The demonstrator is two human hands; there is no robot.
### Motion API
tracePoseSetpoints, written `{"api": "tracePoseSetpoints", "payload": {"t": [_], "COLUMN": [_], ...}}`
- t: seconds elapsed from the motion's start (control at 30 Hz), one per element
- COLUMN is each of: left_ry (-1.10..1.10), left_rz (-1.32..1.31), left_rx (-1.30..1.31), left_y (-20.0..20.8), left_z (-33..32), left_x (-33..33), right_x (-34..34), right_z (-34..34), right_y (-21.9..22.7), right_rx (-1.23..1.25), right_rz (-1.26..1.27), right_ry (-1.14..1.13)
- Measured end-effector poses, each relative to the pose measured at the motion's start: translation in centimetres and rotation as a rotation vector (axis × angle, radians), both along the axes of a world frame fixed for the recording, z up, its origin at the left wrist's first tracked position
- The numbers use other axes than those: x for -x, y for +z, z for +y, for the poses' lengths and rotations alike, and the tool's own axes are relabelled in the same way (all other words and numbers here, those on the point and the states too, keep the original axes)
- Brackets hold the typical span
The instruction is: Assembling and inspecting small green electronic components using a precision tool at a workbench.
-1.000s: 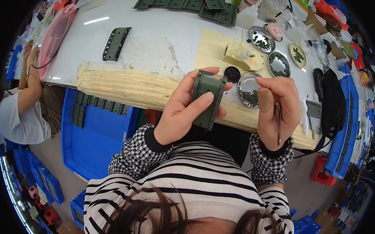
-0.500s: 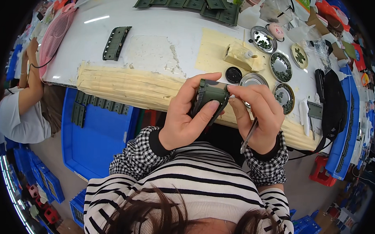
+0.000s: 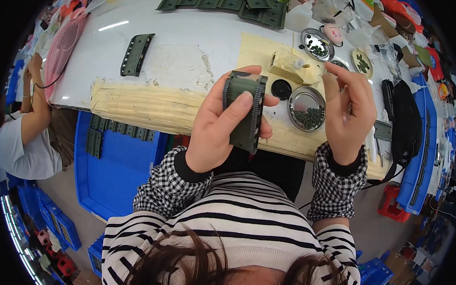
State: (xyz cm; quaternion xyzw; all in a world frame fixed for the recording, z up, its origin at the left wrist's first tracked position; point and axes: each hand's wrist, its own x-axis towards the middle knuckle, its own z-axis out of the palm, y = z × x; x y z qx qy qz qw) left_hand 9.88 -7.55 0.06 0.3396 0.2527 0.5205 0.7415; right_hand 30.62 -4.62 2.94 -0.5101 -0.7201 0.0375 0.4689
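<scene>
My left hand [image 3: 213,122] is wrapped round a dark green plastic part [image 3: 245,113] with toothed long edges, its thumb lying along the face. To the right, my right hand [image 3: 350,109] is raised over the small dishes, index finger and thumb stretched forward and the other fingers curled in. A small pale spot shows at the curled fingers; what they hold is hidden. Nearest to this hand is a round metal dish [image 3: 291,108] of tiny dark green pieces. A black round cap [image 3: 281,88] lies left of it.
A similar green part [image 3: 137,55] lies at the left of the table, and stacked green panels [image 3: 223,4] at the back. A tape-covered block [image 3: 286,64] stands behind the dish. A blue tray [image 3: 118,181] sits below left. Another person's arm [image 3: 35,90] is at far left.
My right hand has left the green part and moved right and up over the dishes. The slender metal tool seen in it earlier no longer shows clearly. My left hand shifted slightly left.
</scene>
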Motion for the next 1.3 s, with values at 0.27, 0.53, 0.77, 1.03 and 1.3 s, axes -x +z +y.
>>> {"api": "tracePoseSetpoints", "payload": {"t": [0.27, 0.53, 0.77, 1.03, 1.3], "left_ry": [-0.133, -0.293, -0.352, -0.360, -0.354], "left_rz": [-0.399, -0.672, -0.709, -0.694, -0.664], "left_rx": [0.319, 0.362, 0.396, 0.376, 0.370], "left_y": [-1.7, -2.5, -2.4, -2.5, -2.5], "left_z": [0.3, 0.3, -0.3, -0.5, -0.4], "left_x": [0.1, 0.1, -0.2, -0.1, -0.1], "right_x": [0.7, 1.8, 4.0, 4.5, 4.5], "right_z": [2.1, -0.4, -1.3, -1.2, -1.0], "right_y": [-1.5, 1.5, 0.0, -0.2, -0.5], "right_rx": [0.032, -0.032, 0.310, 0.309, 0.296], "right_rz": [-0.089, 0.300, 0.774, 0.792, 0.777], "right_ry": [0.018, 0.040, 0.413, 0.429, 0.431]}}
